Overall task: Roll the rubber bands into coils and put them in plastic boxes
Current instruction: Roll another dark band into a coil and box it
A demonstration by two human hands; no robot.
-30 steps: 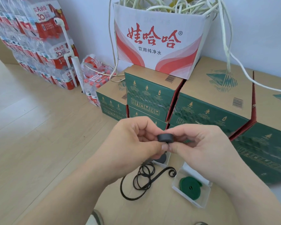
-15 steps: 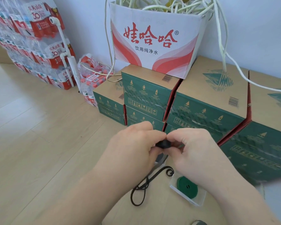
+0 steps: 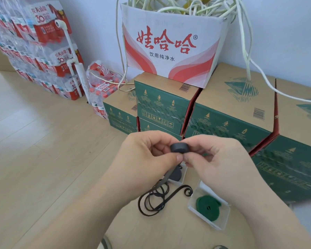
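Note:
A black rubber band coil (image 3: 179, 147) is held in the air between both hands. My left hand (image 3: 145, 159) pinches it from the left and my right hand (image 3: 215, 159) pinches it from the right. The band's loose tail (image 3: 156, 198) hangs down and lies in loops on the wooden floor, ending in a small curl. Below my hands, a clear plastic box (image 3: 180, 177) holds a black coil, partly hidden. A second clear plastic box (image 3: 221, 221) at the lower right holds a green coil (image 3: 207, 207).
Green and brown cartons (image 3: 228, 108) stand stacked just behind my hands. A white and red carton (image 3: 169, 45) full of pale cables sits on them. Shrink-wrapped water bottle packs (image 3: 34, 47) are piled at the back left. Bare wooden floor (image 3: 34, 150) lies to the left.
Both hands with the coil dropped and then came back up. The tail on the floor shifted, its loops drawn in a little.

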